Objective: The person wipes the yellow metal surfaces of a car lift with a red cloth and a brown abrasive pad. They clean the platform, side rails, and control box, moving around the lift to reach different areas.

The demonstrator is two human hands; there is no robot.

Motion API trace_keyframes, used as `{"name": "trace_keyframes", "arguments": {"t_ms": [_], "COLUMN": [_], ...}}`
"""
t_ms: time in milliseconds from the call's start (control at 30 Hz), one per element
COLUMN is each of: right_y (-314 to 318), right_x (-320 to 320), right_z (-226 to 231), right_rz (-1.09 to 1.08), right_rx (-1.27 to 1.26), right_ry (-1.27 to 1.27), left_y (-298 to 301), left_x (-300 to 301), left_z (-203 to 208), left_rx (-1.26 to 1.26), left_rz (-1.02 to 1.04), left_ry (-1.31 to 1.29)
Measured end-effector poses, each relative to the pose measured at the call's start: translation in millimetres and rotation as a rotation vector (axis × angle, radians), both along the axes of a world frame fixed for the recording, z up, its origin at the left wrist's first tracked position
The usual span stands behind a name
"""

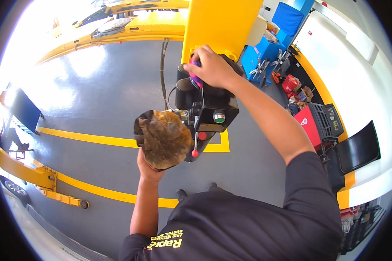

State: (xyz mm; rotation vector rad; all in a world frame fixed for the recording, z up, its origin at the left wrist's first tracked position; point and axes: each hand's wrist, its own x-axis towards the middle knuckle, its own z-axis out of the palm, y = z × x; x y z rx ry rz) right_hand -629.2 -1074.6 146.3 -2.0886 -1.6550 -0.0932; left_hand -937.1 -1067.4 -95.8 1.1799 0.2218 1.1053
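Above the grey floor (113, 93), the left hand (150, 169) clutched a brown bundle (164, 139) while the right hand (213, 67), farther forward, grasped a purple thing (196, 80), apparently working it, which called for steadiness.

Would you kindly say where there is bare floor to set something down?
Grey floor lies bare between the yellow lines left of the left hand, and left of the black hoses; it is crowded around the black control box.
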Motion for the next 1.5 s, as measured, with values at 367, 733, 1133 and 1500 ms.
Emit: {"name": "trace_keyframes", "arguments": {"t_ms": [367,733,1133,1500], "right_y": [-49.3,24.9,-72.1,-58.4], "right_x": [81.5,-78.4,19.9,54.1], "right_z": [-5.9,0.9,-40.3,-112.7], "right_rz": [0.301,0.055,0.128,-0.156], "right_rx": [-0.108,-0.547,0.462,1.075], "right_ry": [-0.024,-0.648,-0.060,1.054], "left_y": [-40.0,-22.6,-14.2,-23.1], "left_x": [-16.6,35.1,-32.5,-58.7], "left_z": [-6.5,31.3,6.0,37.3], "left_rx": [-0.467,-0.211,-0.448,-0.530], "left_rz": [-0.078,-0.216,-0.111,-0.200], "left_ry": [-0.150,-0.090,-0.105,0.006]}}
